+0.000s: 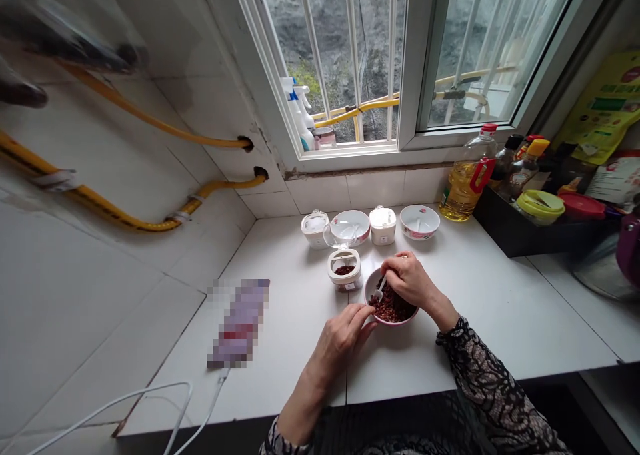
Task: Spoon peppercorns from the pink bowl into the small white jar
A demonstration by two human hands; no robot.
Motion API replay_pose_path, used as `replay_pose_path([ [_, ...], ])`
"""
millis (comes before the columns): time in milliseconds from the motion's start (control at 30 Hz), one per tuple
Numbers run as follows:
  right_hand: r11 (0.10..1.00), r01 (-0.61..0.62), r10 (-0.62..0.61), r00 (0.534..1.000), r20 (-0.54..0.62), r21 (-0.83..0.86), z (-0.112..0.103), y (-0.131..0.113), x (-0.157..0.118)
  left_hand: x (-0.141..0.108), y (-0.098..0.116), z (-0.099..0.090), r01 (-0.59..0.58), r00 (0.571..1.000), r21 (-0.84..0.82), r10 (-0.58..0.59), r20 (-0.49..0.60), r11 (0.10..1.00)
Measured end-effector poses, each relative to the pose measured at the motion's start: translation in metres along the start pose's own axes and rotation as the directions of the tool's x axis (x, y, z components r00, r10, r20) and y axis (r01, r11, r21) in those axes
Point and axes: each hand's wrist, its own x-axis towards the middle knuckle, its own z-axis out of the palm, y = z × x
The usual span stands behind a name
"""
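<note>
A bowl point(417, 316) with a pinkish rim stands on the white counter, holding small dark red dried pieces that look like Sichuan peppercorns point(395, 308). My left hand point(345, 335) grips the bowl's near left rim between thumb and fingers. Closed around the handle of a small white spoon point(379, 292), my right hand point(407, 278) is above the bowl; the spoon's head dips into the dark red pieces. Just left and behind the bowl is a seasoning jar point(345, 283) with its lid raised and similar dark red pieces inside.
Behind stand a white-filled jar point(315, 231), a clear-handled bowl point(350, 223), a closed jar point(383, 227) and a flowered bowl point(419, 231). An oil bottle point(463, 185) and a black condiment box point(515, 231) are at right. A blurred-out device point(240, 325) with a white cable lies left.
</note>
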Motion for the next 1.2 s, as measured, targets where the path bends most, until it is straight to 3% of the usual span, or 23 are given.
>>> replay_pose_path([
  [167,0.99,-0.105,0.108,0.994,-0.023,0.093,-0.006,0.003,0.002,0.0,-0.001,0.0,-0.002,1.0,-0.004,0.002,-0.001,1.0],
  [533,0.939,-0.203,0.228,0.972,-0.061,0.279,-0.01,0.004,0.003,0.002,0.0,0.001,-0.019,1.0,0.028,0.02,-0.019,0.999],
  [733,0.767,-0.367,0.416,0.909,0.027,0.527,-0.01,0.007,0.004,0.001,0.0,0.001,-0.003,1.0,0.036,0.004,-0.007,0.999],
  [867,0.674,-0.353,0.443,0.896,0.027,0.649,-0.011,0.005,0.009,0.003,0.0,0.002,-0.015,1.0,0.025,0.015,-0.023,1.0],
  [967,0.7,-0.251,0.399,0.914,-0.075,0.669,-0.007,-0.003,0.011,0.004,0.0,0.003,-0.017,0.999,0.027,0.018,-0.031,0.999],
  [1033,0.776,-0.158,0.314,0.936,-0.158,0.611,-0.001,-0.011,0.011,0.004,-0.001,0.004,-0.016,0.999,0.03,0.017,-0.032,0.999],
  [1133,0.929,0.031,0.047,0.979,-0.199,0.369,0.007,-0.02,0.009,0.003,-0.001,0.004,-0.023,0.999,0.03,0.025,-0.041,0.999],
  [1200,0.963,0.15,-0.11,0.977,-0.182,0.224,0.006,-0.023,0.007,0.003,0.0,0.004,-0.025,0.999,0.036,0.026,-0.043,0.999],
])
